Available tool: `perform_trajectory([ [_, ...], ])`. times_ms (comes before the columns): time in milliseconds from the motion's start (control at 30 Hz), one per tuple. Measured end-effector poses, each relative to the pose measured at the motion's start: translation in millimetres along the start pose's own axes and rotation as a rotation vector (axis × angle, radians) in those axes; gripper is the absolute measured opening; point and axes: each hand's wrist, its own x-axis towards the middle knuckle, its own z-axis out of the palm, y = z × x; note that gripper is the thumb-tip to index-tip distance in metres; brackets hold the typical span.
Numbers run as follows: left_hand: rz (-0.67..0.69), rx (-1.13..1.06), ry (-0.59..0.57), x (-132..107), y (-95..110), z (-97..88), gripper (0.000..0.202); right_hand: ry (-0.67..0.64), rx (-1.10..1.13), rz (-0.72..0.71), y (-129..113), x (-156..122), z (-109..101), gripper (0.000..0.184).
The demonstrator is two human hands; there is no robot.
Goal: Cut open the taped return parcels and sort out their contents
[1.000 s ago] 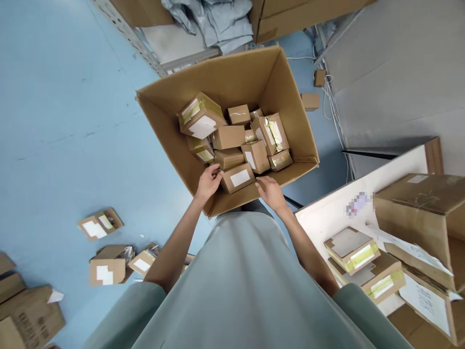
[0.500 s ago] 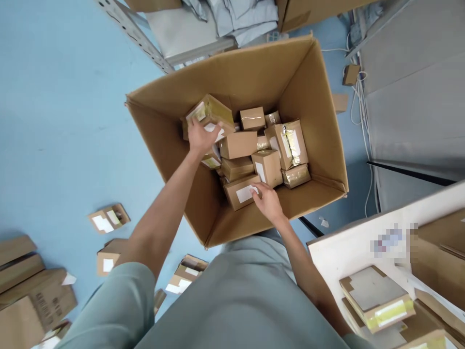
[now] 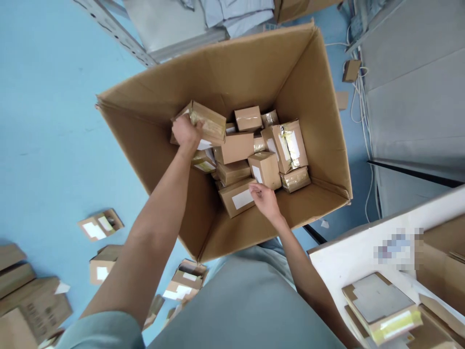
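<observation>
A large open cardboard carton point(image 3: 250, 70) stands in front of me, with several small brown boxes inside. At its far left, my left hand point(image 3: 187, 131) grips a taped cardboard box point(image 3: 209, 122) by its left end, fingers over the top. This box sits tilted above a smaller box with a yellow strip point(image 3: 205, 162). My right hand point(image 3: 264, 199) hovers over the carton's near side, its fingers curled in and nothing visible in them. Close by its fingertips are a box with a white label point(image 3: 232, 198) and an upright box point(image 3: 267, 169).
A metal shelf point(image 3: 174, 46) with grey bags is beyond the carton. Several small boxes point(image 3: 100, 225) lie on the blue floor at left. To the right stand a white panel point(image 3: 337, 261) and stacked flat boxes point(image 3: 381, 300). White cables point(image 3: 359, 102) run along the right wall.
My left hand has closed more firmly round the taped box, which has shifted left and turned slightly. The fingers of my right hand have curled in. The carton's left corner appears further left.
</observation>
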Motion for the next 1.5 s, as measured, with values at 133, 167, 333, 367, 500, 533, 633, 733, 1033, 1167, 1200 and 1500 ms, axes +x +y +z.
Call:
perform_trajectory([
  [133,0.054,0.046,0.064,-48.0,-23.7,-35.5,0.025,0.043,0.043,0.003,-28.0,13.1,-6.2,0.021],
  [167,0.087,0.032,0.075,-63.5,-28.0,-44.1,0.026,0.051,0.046,-0.01,-36.5,13.4,-8.9,0.021],
  [333,0.299,-0.092,0.077,-159.1,-37.8,-80.7,0.039,0.101,0.028,-0.119,-77.2,-11.2,-26.9,0.026],
  [367,0.346,-0.132,0.073,-179.9,-37.4,-86.6,0.043,0.133,0.005,-0.139,-83.6,-21.7,-31.0,0.03],
  [500,0.617,-0.31,0.001,-255.4,-25.2,-104.9,0.046,0.337,-0.16,-0.192,-97.3,-83.7,-51.4,0.043],
  [533,0.707,-0.35,-0.022,-271.5,-18.8,-107.9,0.045,0.389,-0.198,-0.186,-96.8,-103.7,-57.5,0.041],
  [633,1.016,-0.419,-0.083,-316.6,7.9,-110.7,0.041,0.525,-0.256,-0.131,-84.7,-170.0,-75.5,0.033],
  [733,1.327,-0.419,-0.149,-363.0,37.6,-102.4,0.037,0.658,-0.263,-0.05,-60.8,-237.8,-88.5,0.029],
  [1033,1.924,-0.301,-0.464,-505.5,93.4,-13.6,0.048,0.935,-0.258,0.211,35.1,-406.2,-98.1,0.028],
  [1167,2.075,-0.184,-0.588,-571.2,106.0,61.1,0.046,1.049,-0.381,0.33,94.8,-469.1,-105.4,0.031],
  [1200,2.1,-0.153,-0.624,-588.6,108.0,83.0,0.046,1.083,-0.41,0.367,111.2,-485.1,-108.6,0.033],
  [1500,2.226,0.073,-0.916,-714.5,127.7,252.9,0.063,1.17,-0.427,0.686,271.9,-624.1,-135.5,0.081],
])
